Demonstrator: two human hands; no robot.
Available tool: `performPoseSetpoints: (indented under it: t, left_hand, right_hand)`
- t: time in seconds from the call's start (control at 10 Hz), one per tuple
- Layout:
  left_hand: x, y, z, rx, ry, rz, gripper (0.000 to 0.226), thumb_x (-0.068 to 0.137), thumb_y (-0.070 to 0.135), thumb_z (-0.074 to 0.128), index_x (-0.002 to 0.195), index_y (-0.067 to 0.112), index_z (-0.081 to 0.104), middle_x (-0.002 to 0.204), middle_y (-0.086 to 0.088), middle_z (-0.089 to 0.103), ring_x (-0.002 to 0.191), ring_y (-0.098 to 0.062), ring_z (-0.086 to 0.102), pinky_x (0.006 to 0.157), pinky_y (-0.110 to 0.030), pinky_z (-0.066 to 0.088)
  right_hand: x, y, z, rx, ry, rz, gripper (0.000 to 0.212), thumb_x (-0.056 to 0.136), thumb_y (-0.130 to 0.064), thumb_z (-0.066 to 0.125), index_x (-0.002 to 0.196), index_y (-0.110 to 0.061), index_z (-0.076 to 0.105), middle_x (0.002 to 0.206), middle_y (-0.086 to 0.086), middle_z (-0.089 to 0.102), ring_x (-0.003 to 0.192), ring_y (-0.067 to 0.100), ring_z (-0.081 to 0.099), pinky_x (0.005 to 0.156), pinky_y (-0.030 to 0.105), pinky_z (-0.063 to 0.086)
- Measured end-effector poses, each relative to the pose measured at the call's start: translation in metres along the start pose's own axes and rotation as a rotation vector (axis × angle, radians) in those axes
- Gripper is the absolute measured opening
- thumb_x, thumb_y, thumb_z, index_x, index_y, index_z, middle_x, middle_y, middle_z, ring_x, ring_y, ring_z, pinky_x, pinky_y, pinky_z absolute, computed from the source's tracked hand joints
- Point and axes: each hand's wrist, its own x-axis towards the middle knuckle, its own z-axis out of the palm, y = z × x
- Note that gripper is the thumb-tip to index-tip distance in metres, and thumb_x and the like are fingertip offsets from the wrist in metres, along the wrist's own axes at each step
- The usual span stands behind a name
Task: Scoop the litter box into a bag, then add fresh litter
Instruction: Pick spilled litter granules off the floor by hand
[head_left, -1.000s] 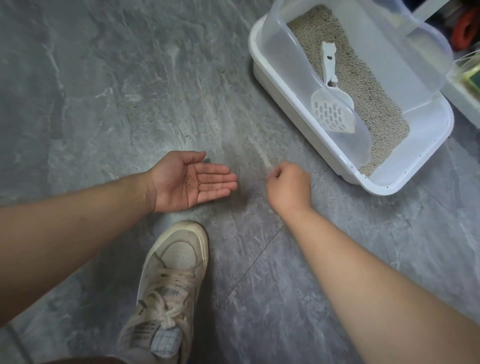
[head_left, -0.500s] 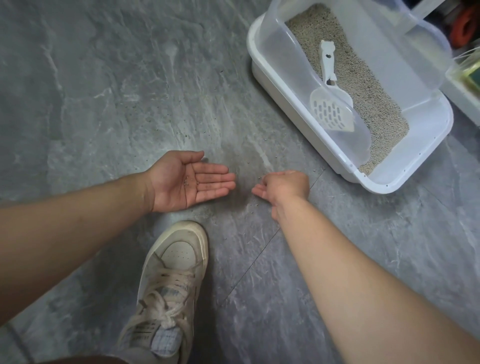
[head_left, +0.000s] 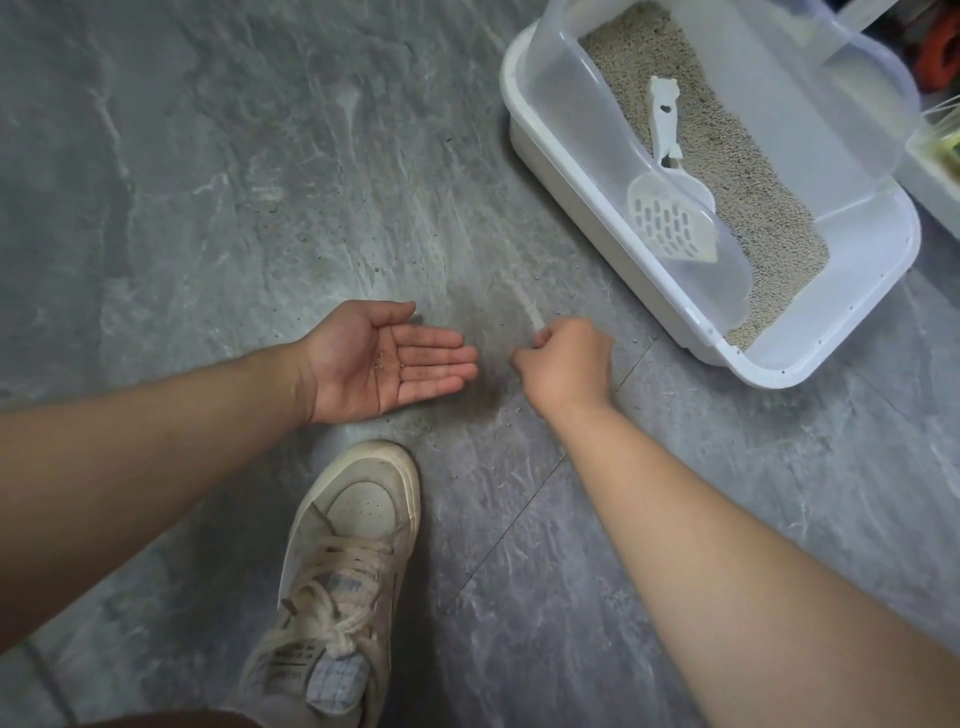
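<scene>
Left hand (head_left: 387, 364) held palm up just above the grey floor (head_left: 208, 208), fingers straight and together, a few litter grains (head_left: 387, 365) lying in the palm. Right hand (head_left: 566, 364) close beside it, fingers curled with tips pinched together; whether they hold anything cannot be told. Litter box (head_left: 779, 364) stands at upper right, well apart, scoop (head_left: 670, 208) resting on its litter (head_left: 748, 187). A sneaker (head_left: 353, 545) below the hands
</scene>
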Motion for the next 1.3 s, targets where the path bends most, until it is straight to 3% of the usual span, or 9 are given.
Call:
performPoseSetpoints:
  t: [0.2, 0.5, 0.7, 0.8, 0.9, 1.0, 1.1, 1.2, 1.3]
  left_hand:
    - [0.001, 0.000, 0.002, 0.007, 0.018, 0.005, 0.056, 0.106, 0.033, 0.038, 0.114, -0.013, 0.069, 0.127, -0.031, 0.065, 0.114, -0.044, 0.067, 0.095, -0.051, 0.056]
    - [-0.002, 0.001, 0.004, 0.008, 0.036, 0.028, 0.053, 0.106, 0.032, 0.038, 0.126, -0.011, 0.060, 0.126, -0.031, 0.066, 0.114, -0.043, 0.068, 0.097, -0.050, 0.054]
    - [0.000, 0.000, 0.002, -0.017, 0.027, 0.046, 0.052, 0.106, 0.032, 0.037, 0.123, -0.011, 0.063, 0.124, -0.030, 0.067, 0.111, -0.040, 0.070, 0.092, -0.047, 0.058]
    - [0.004, 0.000, 0.000, 0.018, 0.008, 0.027, 0.054, 0.105, 0.034, 0.038, 0.101, -0.006, 0.075, 0.102, -0.021, 0.075, 0.089, -0.030, 0.076, 0.077, -0.036, 0.064]
    - [0.007, 0.000, 0.001, 0.081, 0.007, -0.006, 0.052, 0.100, 0.039, 0.045, 0.118, -0.001, 0.072, 0.120, -0.020, 0.070, 0.109, -0.030, 0.070, 0.098, -0.036, 0.056]
    - [0.008, 0.000, 0.002, 0.083, 0.009, -0.007, 0.051, 0.099, 0.040, 0.046, 0.125, -0.001, 0.064, 0.130, -0.020, 0.062, 0.119, -0.029, 0.063, 0.103, -0.037, 0.051]
    - [0.006, -0.001, 0.002, 0.016, 0.001, 0.034, 0.054, 0.105, 0.034, 0.038, 0.098, -0.007, 0.074, 0.099, -0.019, 0.075, 0.087, -0.028, 0.076, 0.075, -0.036, 0.064]
    - [0.005, -0.001, 0.000, -0.002, 0.034, 0.057, 0.056, 0.106, 0.031, 0.038, 0.111, -0.013, 0.072, 0.124, -0.030, 0.067, 0.112, -0.042, 0.069, 0.091, -0.049, 0.059]
    - [0.004, 0.000, 0.000, 0.011, 0.073, 0.063, 0.055, 0.106, 0.031, 0.038, 0.111, -0.013, 0.071, 0.126, -0.031, 0.066, 0.114, -0.044, 0.068, 0.094, -0.051, 0.056]
  right_hand:
    - [0.002, 0.000, -0.003, -0.261, -0.027, -0.181, 0.019, 0.085, 0.006, 0.048, 0.082, -0.004, 0.063, 0.088, 0.018, 0.063, 0.085, 0.040, 0.064, 0.063, 0.031, 0.040]
    - [-0.003, -0.003, -0.003, -0.436, -0.096, -0.249, 0.021, 0.090, 0.004, 0.048, 0.104, 0.001, 0.064, 0.104, 0.023, 0.064, 0.095, 0.041, 0.064, 0.069, 0.036, 0.047]
    - [-0.020, -0.015, -0.009, -0.144, -0.036, -0.376, 0.011, 0.086, -0.020, 0.057, 0.085, -0.010, 0.062, 0.084, 0.009, 0.066, 0.079, 0.029, 0.063, 0.068, 0.037, 0.052]
    - [-0.050, -0.033, -0.006, -0.043, -0.144, -0.531, 0.010, 0.084, -0.023, 0.059, 0.083, -0.014, 0.063, 0.086, 0.006, 0.067, 0.080, 0.026, 0.063, 0.074, 0.038, 0.053]
    - [-0.066, -0.044, 0.009, -0.101, -0.169, -0.688, 0.016, 0.085, -0.017, 0.055, 0.091, -0.006, 0.065, 0.094, 0.015, 0.068, 0.089, 0.033, 0.063, 0.082, 0.044, 0.052]
    - [-0.066, -0.043, 0.012, -0.086, -0.096, -0.786, 0.014, 0.087, -0.014, 0.058, 0.088, -0.003, 0.065, 0.090, 0.016, 0.067, 0.084, 0.035, 0.063, 0.075, 0.044, 0.053]
    - [-0.055, -0.024, -0.002, 0.035, 0.040, -0.728, 0.010, 0.086, -0.018, 0.066, 0.083, -0.008, 0.065, 0.080, 0.008, 0.063, 0.072, 0.026, 0.060, 0.064, 0.038, 0.050]
    - [-0.025, 0.010, -0.013, -0.079, 0.095, -0.433, 0.027, 0.086, -0.024, 0.070, 0.109, -0.010, 0.066, 0.104, 0.011, 0.062, 0.095, 0.029, 0.061, 0.084, 0.041, 0.052]
    - [-0.006, 0.037, -0.011, -0.284, -0.004, -0.287, 0.043, 0.088, -0.030, 0.072, 0.123, -0.008, 0.060, 0.118, 0.015, 0.053, 0.113, 0.035, 0.051, 0.096, 0.040, 0.046]
